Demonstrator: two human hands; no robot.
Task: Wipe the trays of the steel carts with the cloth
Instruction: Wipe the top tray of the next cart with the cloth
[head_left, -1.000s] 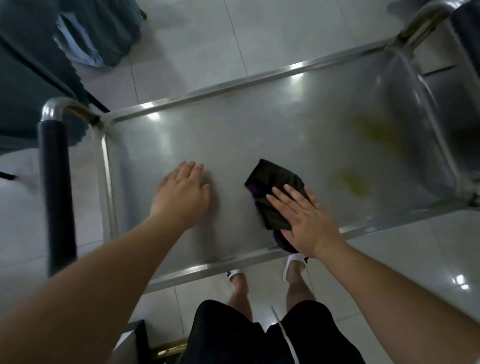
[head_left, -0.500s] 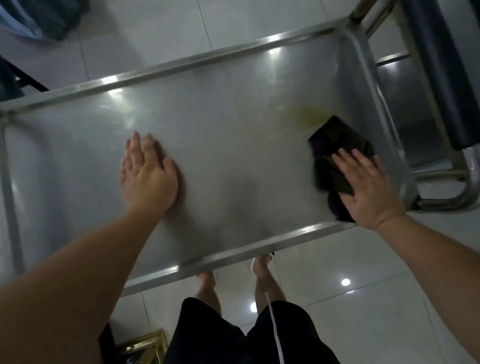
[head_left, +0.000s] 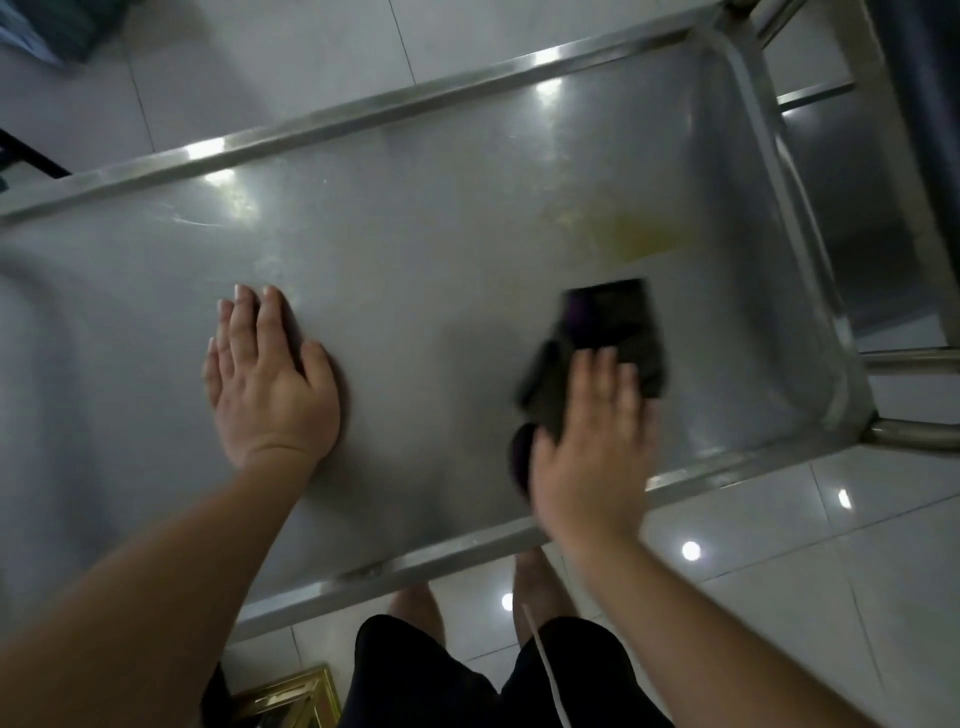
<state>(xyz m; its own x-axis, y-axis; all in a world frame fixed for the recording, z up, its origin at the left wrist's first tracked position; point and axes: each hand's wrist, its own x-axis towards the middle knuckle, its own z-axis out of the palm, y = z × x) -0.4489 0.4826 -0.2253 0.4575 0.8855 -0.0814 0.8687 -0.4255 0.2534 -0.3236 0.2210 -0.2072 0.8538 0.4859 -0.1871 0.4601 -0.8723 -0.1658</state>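
A steel cart tray (head_left: 415, 270) fills most of the view, seen from above. My right hand (head_left: 592, 447) lies flat on a dark cloth (head_left: 608, 332) and presses it onto the tray's right part, near the front rim. The hand and cloth are blurred. A yellowish smear (head_left: 628, 234) sits on the steel just beyond the cloth. My left hand (head_left: 270, 384) rests flat on the bare steel left of the middle, fingers together, holding nothing.
The tray's raised right wall (head_left: 810, 291) and the cart's tubular frame (head_left: 914, 431) stand close to the cloth. A dark handle bar (head_left: 924, 130) runs along the far right. White floor tiles (head_left: 810, 561) surround the cart. My legs and dark shorts (head_left: 467, 675) are at the front edge.
My right hand has slid the cloth back leftward from the tray's right wall, toward the middle. My left hand stays planted on the steel. The view has shifted a little.
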